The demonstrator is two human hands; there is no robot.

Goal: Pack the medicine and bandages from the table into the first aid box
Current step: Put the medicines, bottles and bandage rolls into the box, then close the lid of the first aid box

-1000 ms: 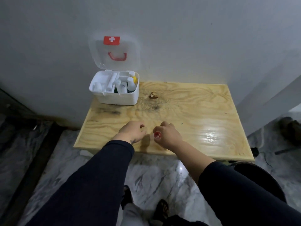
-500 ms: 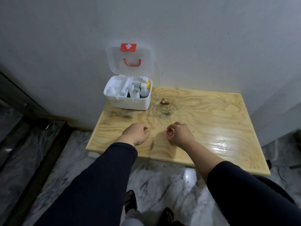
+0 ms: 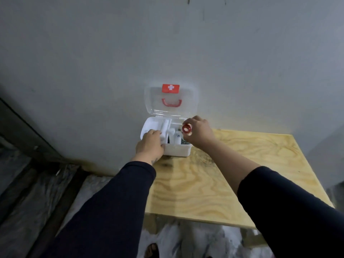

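The white first aid box (image 3: 178, 150) stands at the table's far left corner against the wall. Its clear lid (image 3: 170, 101), with a red cross and red handle, is raised. White bottles and rolls (image 3: 172, 134) lie inside. My left hand (image 3: 149, 145) rests on the box's front left rim and left compartment, fingers curled over a white item; whether it grips it I cannot tell. My right hand (image 3: 198, 133) hovers over the box's right side, holding a small red-capped item (image 3: 186, 129).
The pale plywood table (image 3: 232, 179) stretches to the right and toward me, with a dark stain (image 3: 202, 158) just in front of the box. A grey wall stands right behind. Marble floor (image 3: 46, 202) and a dark ledge lie to the left.
Both hands went from the table's near edge up to the box. The right hand carried the red-capped item with it. The view swung, and the small brown item on the table is hidden.
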